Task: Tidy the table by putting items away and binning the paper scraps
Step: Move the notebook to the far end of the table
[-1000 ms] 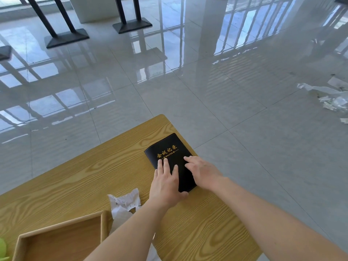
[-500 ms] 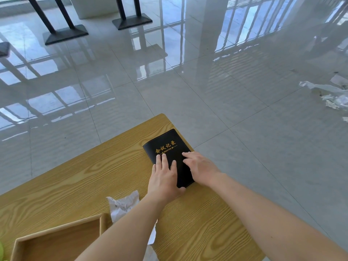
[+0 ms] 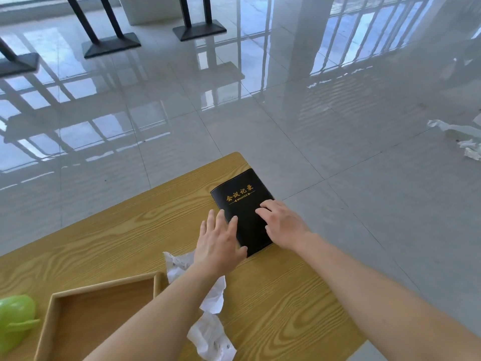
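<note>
A black notebook (image 3: 242, 199) with gold lettering lies closed near the far right corner of the wooden table (image 3: 125, 230). My right hand (image 3: 283, 224) rests flat on its right half, fingers spread. My left hand (image 3: 217, 241) lies flat with its fingertips on the notebook's left edge and its palm over the table. Neither hand grips anything. Crumpled white paper scraps (image 3: 210, 332) lie on the table under and beside my left forearm.
An open wooden tray (image 3: 101, 287) stands at the near left. A green plastic object (image 3: 15, 319) sits at the left edge. More paper scraps (image 3: 466, 142) lie on the tiled floor at the right. Black stand bases (image 3: 112, 46) are far off.
My left hand has slid a little to the left, partly off the notebook. The right hand stays on the cover. The camera has tilted slightly, bringing the tray and green object into view.
</note>
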